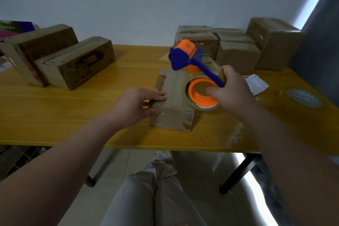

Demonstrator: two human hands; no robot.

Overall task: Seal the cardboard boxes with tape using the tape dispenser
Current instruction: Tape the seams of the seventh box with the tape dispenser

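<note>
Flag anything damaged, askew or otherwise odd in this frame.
The small box under the left hand is worn: its top flap is torn at the far left corner and its front face is scuffed near the right edge. The table has a pale worn patch near its front edge. The right hand holds the tape dispenser.

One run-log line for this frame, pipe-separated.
left hand: rests on cardboard box | right hand: grips tape dispenser over box top | contact: unclear | box: flaps closed, on table
</note>
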